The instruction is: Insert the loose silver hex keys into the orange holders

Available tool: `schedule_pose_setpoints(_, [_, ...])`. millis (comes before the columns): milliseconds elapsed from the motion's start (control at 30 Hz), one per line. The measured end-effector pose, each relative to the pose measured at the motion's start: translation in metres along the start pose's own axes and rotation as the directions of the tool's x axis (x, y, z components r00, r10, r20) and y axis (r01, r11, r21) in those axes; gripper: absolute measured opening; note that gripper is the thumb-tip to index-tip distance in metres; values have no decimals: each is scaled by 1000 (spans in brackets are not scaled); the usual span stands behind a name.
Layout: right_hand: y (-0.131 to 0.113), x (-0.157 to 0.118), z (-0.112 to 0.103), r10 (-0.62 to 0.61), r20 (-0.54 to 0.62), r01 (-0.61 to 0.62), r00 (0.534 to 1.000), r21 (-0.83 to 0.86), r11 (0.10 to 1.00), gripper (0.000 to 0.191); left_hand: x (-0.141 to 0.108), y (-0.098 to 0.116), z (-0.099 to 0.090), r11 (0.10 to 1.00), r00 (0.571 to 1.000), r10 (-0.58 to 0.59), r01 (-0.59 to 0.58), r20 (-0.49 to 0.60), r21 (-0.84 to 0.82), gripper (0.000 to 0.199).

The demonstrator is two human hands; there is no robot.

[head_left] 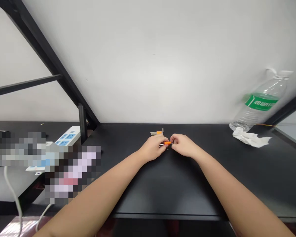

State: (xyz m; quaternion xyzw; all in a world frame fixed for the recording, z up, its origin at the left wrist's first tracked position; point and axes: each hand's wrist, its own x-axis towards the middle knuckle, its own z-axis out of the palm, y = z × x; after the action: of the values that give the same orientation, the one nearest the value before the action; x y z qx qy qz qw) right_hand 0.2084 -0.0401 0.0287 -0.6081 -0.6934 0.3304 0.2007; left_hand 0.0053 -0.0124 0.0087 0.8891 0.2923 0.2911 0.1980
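Note:
Near the middle of the black tabletop, my left hand (154,147) is closed on a small orange hex key holder (167,143) with thin metal keys in it. My right hand (183,144) faces it from the right, its thumb and fingers pinched together on the thin end of a hex key just beside the holder; most of that key is hidden by the fingers. Just behind my left hand lies a second hex key set (159,133), with an orange holder and several silver keys, one with a bent end.
A tilted clear plastic bottle (261,98) with a green label leans by the wall at right, a crumpled tissue (250,137) at its base. At left are a white power strip (68,136), a white cable (12,191), blurred-out items and a black metal frame (46,59).

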Motion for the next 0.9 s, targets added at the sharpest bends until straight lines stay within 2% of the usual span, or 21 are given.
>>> schedule_pose_setpoints(100, [6,2,-8,40,-72,-47,997,-99,994,12,0,1,-2,1000,1000,-21,21,-4,0,11])
schedule_pose_setpoints(200, [12,3,-15,39,-108,-48,993,-84,995,14,0,1,-3,995,997,-77,75,-25,-59,12])
schedule_pose_setpoints(267, [16,3,-18,-2,-132,3,991,6,1000,22,0,-2,-1,985,990,-125,116,-68,-124,11])
schedule_pose_setpoints(333, [20,4,-19,-51,-94,68,994,183,981,28,0,-7,2,954,971,-214,184,-108,-238,10])
schedule_pose_setpoints(433, [25,6,-21,-118,2,104,993,463,880,22,0,-15,6,848,924,-372,301,-86,-436,19])
schedule_pose_setpoints(500, [28,7,-23,-117,4,98,993,514,852,16,1,-19,8,800,907,-418,345,-45,-491,22])
schedule_pose_setpoints(600, [33,8,-32,-21,21,10,1000,443,897,21,2,-20,7,795,907,-421,375,10,-477,17])
schedule_pose_setpoints(733, [39,6,-45,148,121,-178,981,289,941,20,1,-18,5,817,909,-417,384,20,-431,13])
schedule_pose_setpoints(900, [43,3,-54,308,73,-308,949,-3,951,17,0,-19,5,811,899,-436,411,39,-417,16])
